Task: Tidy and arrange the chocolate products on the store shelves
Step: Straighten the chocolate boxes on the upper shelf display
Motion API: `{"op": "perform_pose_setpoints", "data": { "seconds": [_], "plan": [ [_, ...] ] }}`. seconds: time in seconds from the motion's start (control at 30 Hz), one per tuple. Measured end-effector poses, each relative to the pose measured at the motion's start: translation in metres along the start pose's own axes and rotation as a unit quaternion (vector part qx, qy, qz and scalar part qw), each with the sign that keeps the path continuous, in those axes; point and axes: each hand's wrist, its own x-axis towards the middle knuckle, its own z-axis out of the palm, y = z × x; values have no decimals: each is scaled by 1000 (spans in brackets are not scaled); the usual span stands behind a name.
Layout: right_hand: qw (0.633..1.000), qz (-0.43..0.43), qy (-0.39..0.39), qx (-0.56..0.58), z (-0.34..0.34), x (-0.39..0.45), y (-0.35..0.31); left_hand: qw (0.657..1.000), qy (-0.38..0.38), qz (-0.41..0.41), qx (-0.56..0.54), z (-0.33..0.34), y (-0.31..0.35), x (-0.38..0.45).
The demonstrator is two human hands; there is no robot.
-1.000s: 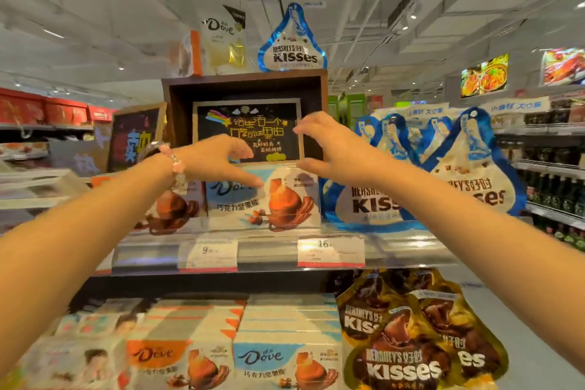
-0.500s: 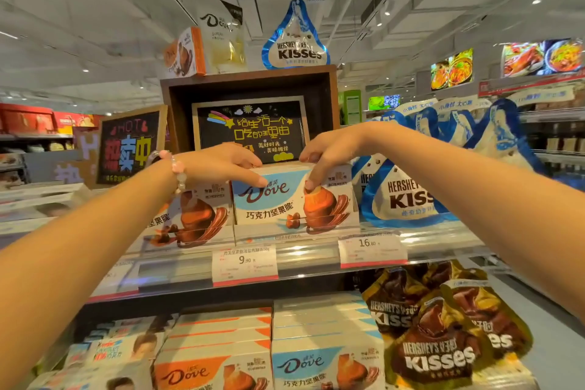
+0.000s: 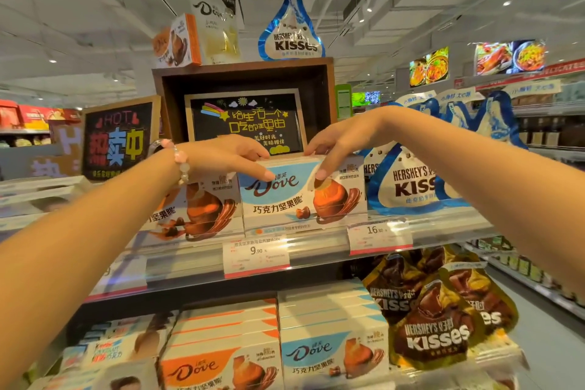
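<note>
A blue-and-white Dove chocolate box (image 3: 285, 199) stands upright at the front of the upper shelf (image 3: 323, 244). My left hand (image 3: 228, 158) pinches its top left edge, thumb on the front face and fingers over the top. At the top right edge my right hand (image 3: 342, 142) pinches the same box, one fingertip pressed on the front. An orange Dove box (image 3: 202, 209) stands touching it on the left, partly hidden by my left wrist. Blue Hershey's Kisses bags (image 3: 408, 187) stand on its right.
Behind the box is a wooden display case (image 3: 329, 89) holding a chalkboard sign (image 3: 243, 123). Price tags (image 3: 255, 255) hang on the shelf rail. The lower shelf holds stacked orange Dove boxes (image 3: 218, 358), blue Dove boxes (image 3: 332, 351) and brown Kisses bags (image 3: 437, 326). An aisle runs along the right.
Both hands were spread open in front of the sign, then came down and closed on the top of the blue Dove box. The view has drawn closer to the shelf.
</note>
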Motion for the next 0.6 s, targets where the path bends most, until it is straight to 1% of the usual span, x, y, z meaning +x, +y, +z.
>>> {"op": "perform_pose_setpoints", "data": {
  "seconds": [0.1,0.3,0.43,0.6],
  "plan": [
    [1000,10,6,26,0,-3,1,1000,20,0,-11,-6,-3,-2],
    [999,35,25,18,1,-5,0,999,19,28,-23,-6,-11,-2],
    [998,58,21,31,2,-4,-2,998,24,40,-36,-3,-10,-3],
    [996,89,6,1,1,-1,-15,999,10,52,-2,-9,-12,-6]
  ]
}}
